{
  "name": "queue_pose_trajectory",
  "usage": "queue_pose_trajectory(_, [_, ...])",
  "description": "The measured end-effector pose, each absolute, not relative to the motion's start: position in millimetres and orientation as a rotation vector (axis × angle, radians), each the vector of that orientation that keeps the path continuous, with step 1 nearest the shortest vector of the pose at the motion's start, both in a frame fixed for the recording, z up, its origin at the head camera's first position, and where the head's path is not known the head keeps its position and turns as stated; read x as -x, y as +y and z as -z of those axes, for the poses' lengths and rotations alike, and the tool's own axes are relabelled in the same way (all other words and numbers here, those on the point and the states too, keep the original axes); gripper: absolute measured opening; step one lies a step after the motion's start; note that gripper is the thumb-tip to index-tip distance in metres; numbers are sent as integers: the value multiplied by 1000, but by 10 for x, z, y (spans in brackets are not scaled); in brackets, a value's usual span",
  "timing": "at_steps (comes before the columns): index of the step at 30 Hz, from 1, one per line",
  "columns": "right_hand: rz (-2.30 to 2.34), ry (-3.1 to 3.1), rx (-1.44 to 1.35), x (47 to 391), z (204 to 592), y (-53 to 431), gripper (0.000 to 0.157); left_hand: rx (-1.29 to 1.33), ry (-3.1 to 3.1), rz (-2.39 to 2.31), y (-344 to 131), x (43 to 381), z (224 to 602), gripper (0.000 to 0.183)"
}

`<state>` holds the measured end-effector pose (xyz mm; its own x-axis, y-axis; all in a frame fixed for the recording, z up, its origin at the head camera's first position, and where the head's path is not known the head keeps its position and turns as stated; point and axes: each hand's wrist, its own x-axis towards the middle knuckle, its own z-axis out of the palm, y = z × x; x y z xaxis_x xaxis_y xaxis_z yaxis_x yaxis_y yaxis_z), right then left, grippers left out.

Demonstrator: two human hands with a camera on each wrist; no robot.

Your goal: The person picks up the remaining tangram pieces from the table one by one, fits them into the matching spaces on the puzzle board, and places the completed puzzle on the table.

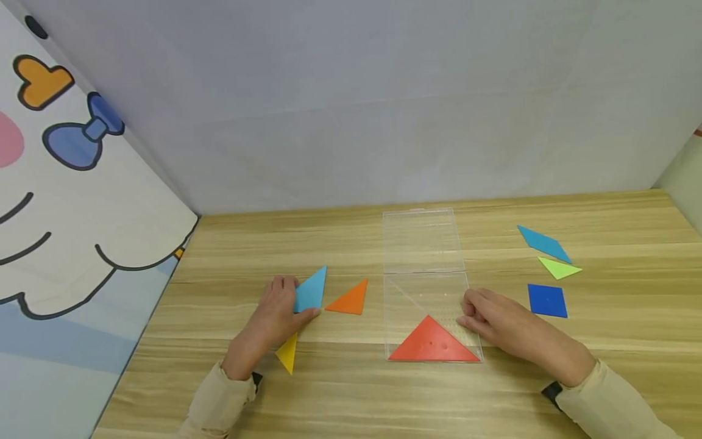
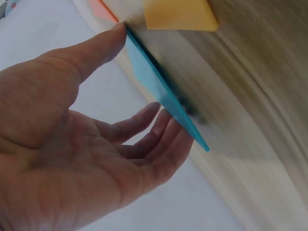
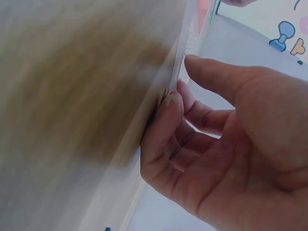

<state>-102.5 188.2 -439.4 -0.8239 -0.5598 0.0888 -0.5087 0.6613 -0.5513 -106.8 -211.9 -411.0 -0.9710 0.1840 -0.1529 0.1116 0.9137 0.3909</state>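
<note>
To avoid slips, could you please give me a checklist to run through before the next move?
1. Left hand holds the light-blue flat, sharp-cornered piece: ok, between thumb and fingers.
2. Clear plastic rectangular case open: ok, both halves lie flat.
3. Red flat triangle in the case: ok, along its near edge.
4. Orange flat triangle in the case: not ok, on the wood-grain table left of it.
5. Right hand steadying the case: cannot tell; it is at the right edge, grip unclear.
</note>
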Motion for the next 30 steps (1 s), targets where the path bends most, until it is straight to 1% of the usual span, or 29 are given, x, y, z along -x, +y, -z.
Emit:
queue_pose_trajectory(7, [874, 2787, 898, 1024, 4392, 1883, 25, -235, 2867, -637, -2133, 1044, 4112, 61])
queue_pose_trajectory(21, [878, 2774, 887, 1025, 4384, 1879, 24, -394, 2954, -545, -2147, 1066, 4167, 59])
queue_pose_trajectory(30, [880, 2775, 879, 1021, 4378, 1867, 25, -410, 3014, -566, -2102, 1045, 4150, 57])
